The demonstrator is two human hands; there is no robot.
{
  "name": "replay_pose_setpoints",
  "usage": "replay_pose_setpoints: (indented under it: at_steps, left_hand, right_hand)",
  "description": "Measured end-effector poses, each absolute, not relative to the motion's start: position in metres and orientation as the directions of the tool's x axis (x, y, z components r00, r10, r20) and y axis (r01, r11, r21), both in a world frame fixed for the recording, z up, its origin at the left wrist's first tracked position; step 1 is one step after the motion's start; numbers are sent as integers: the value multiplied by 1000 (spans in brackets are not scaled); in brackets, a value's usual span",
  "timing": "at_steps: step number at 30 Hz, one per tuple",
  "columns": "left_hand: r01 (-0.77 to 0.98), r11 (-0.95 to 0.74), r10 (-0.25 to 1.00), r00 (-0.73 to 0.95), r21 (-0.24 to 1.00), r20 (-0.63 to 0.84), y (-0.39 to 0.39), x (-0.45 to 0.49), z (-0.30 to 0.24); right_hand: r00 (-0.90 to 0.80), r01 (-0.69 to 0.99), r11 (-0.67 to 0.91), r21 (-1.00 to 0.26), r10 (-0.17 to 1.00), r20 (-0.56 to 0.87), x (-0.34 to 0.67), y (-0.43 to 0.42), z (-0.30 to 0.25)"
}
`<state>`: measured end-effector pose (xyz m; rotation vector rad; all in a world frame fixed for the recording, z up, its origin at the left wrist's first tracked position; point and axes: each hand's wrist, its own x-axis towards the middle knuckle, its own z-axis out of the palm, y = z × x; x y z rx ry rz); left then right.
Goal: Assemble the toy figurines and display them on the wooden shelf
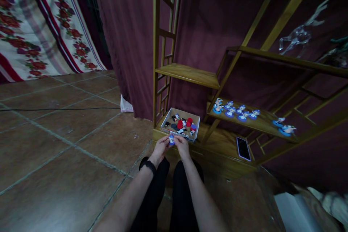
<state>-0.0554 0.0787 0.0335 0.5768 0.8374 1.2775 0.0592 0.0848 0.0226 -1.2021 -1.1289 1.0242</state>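
Between my two hands is a small purple-and-white figurine [171,140], held upright in front of the box. My left hand [161,146] pinches it from the left, and my right hand [181,145] grips its right side with closed fingers. Just beyond them, a shallow white cardboard box [165,127] sits on the lowest shelf board, holding several jumbled figurines with red, black and white parts. On the shelf to the right stand several purple-and-white figurines [230,111] on round bases, with blue-based figurines [218,106] at the left end and more blue-based figurines [286,129] at the right end.
A phone [243,148] lies on the low board of the wooden shelf unit [187,74]. Up on the right shelf stands a clear glass deer figure [301,32]. Dark red curtain [125,43] hangs behind. A cable [59,109] crosses the tiled floor at left.
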Motion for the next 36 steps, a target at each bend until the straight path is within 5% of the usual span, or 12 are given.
replay_pose_setpoints:
  at_steps: [8, 24, 36]
  left_hand:
    - [-613, 188, 980, 64, 768, -190, 74, -60, 40]
    - [-604, 334, 942, 199, 723, -269, 75, -59, 46]
    - [-636, 325, 934, 101, 700, -342, 76, -56, 45]
  right_hand:
    - [111, -94, 88, -992, 991, 78, 54, 82, 27]
    - [135, 112, 188, -976, 970, 202, 55, 74, 39]
    - [23, 196, 222, -955, 973, 231, 53, 69, 42]
